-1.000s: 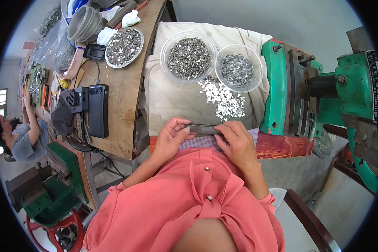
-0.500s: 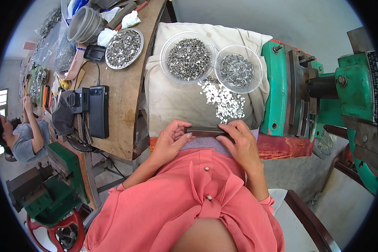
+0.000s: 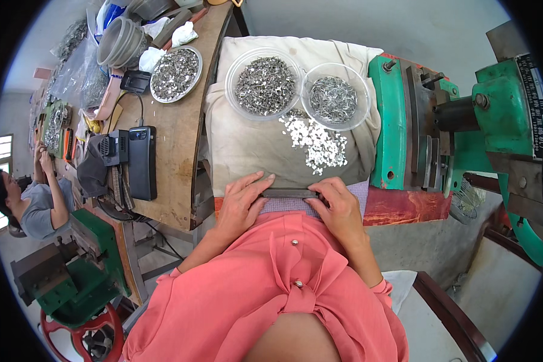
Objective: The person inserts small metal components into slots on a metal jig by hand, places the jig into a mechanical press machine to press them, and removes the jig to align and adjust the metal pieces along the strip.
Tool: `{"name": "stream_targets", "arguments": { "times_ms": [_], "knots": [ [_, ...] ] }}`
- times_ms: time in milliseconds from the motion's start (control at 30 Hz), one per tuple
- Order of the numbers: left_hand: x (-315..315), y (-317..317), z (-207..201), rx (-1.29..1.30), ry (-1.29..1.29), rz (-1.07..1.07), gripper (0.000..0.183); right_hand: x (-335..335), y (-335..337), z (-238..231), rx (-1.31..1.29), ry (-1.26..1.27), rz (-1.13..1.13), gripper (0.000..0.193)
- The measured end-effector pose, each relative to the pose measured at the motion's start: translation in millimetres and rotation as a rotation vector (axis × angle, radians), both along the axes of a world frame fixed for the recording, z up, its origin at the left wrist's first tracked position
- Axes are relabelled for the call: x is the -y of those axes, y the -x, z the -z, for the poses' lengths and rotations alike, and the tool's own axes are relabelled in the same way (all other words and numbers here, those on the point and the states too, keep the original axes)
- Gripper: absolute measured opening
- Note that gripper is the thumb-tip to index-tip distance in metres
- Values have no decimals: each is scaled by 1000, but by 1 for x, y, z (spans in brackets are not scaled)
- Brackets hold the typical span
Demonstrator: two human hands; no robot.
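A narrow dark metal bar (image 3: 288, 193) lies crosswise at the near edge of the cloth-covered surface, close to my lap. My left hand (image 3: 238, 205) is at its left end, thumb below and fingers stretched over the top side. At the other end my right hand (image 3: 339, 208) pinches the bar between thumb and fingers. Just beyond it, small shiny flat metal pieces (image 3: 324, 146) lie loose in a pile on the beige cloth (image 3: 238, 148). Behind the pile stand two clear plastic bowls: a larger bowl (image 3: 230, 96) of small metal parts and a smaller bowl (image 3: 368, 107) of thin, pin-like pieces.
A green machine press (image 3: 385, 120) stands close on the right. To the left, a wooden table (image 3: 178, 136) carries a dark phone (image 3: 142, 160), a white dish (image 3: 158, 95) of metal parts and stacked tubs (image 3: 116, 42). Far left, a person (image 3: 36, 202) works at a bench.
The bar has been turned or lowered and shows a thinner side. My left fingers have straightened over its end; my right hand still grips the other end.
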State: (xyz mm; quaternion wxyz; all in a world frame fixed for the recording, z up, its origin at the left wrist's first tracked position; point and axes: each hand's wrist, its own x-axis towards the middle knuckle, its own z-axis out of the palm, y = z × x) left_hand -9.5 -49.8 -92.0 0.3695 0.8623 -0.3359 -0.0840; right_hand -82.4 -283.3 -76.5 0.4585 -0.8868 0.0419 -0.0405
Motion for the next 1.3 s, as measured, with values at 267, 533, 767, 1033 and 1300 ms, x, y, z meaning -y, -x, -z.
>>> {"name": "stream_targets", "arguments": {
  "times_ms": [267, 533, 767, 1033, 1300],
  "knots": [
    [-6, 0, 12, 26, 128, -141, 32, -4, -2, -1, 3, 21, -15, 25],
    [1, -11, -7, 81, 116, 3, 33, 3, 9, -10, 113, 114, 38, 24],
    [86, -50, -62, 214, 176, 390, 33, 40, 51, -44, 222, 152, 367, 25],
    [234, -68, -113, 603, 214, 898, 17, 76, 94, -53, 459, 323, 792, 23],
    [285, -75, -103, 825, 182, 988, 7, 87, 75, -56, 400, 328, 904, 16]
  ]
}}
